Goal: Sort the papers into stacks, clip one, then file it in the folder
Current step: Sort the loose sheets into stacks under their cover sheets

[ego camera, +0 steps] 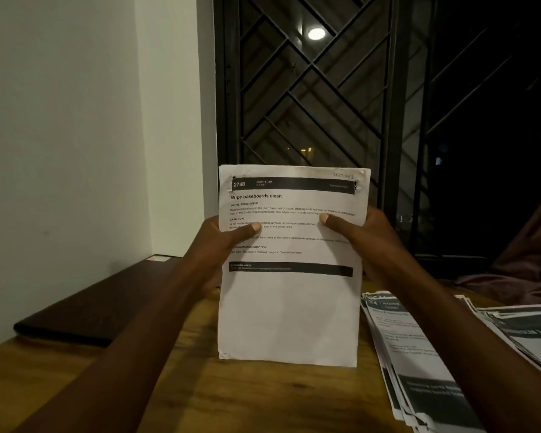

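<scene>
Papers in a squared stack [289,307] stand upright on the wooden table [185,395]. The bottom edge rests near the table's middle, the long axis is vertical, and the printed face is turned toward the person. The left hand [228,242] grips the stack's left edge and the right hand [363,232] its right edge. Each thumb [247,229] is pressed on the front sheet, with the other fingers wrapped behind out of sight. Both hands sit equally close, about two-thirds of the way up, so the stack looks ready to be tapped square or laid down. Toward the table's right edge lie two fanned piles of sheets [419,354], just beside the held stack. Along the left edge by the wall lies a dark flat cover [91,307], probably the folder. It is closed, so its contents cannot be told. No clip shows.
</scene>
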`<state>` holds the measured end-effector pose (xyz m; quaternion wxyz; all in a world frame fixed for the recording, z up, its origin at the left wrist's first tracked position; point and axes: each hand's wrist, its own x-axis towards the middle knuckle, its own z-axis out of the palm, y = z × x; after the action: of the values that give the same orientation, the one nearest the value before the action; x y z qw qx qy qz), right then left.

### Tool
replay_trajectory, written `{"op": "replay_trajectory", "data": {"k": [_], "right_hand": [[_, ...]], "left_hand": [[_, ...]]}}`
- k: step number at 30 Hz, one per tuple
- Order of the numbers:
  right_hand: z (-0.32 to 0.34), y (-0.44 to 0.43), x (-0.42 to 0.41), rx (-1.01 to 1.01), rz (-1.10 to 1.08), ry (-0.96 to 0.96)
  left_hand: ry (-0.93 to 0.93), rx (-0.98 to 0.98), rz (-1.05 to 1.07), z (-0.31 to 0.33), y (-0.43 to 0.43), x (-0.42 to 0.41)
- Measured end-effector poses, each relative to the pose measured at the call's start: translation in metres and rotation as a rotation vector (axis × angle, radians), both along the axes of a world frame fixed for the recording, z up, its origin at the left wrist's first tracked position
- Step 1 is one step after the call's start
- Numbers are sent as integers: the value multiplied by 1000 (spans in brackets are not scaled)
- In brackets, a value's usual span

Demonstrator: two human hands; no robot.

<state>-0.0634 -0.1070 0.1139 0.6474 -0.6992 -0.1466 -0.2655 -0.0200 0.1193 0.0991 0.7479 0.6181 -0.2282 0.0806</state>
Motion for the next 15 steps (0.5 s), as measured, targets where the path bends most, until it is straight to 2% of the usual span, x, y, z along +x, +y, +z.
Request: {"op": "replay_trajectory", "data": {"k": [6,15], "right_hand": [[8,-2,-2,56,27,-25],[-4,8,4,25,6,11]], "left_hand": [[-110,-22,12,22,2,-7],[23,16,-15,-18,4,13]]}}
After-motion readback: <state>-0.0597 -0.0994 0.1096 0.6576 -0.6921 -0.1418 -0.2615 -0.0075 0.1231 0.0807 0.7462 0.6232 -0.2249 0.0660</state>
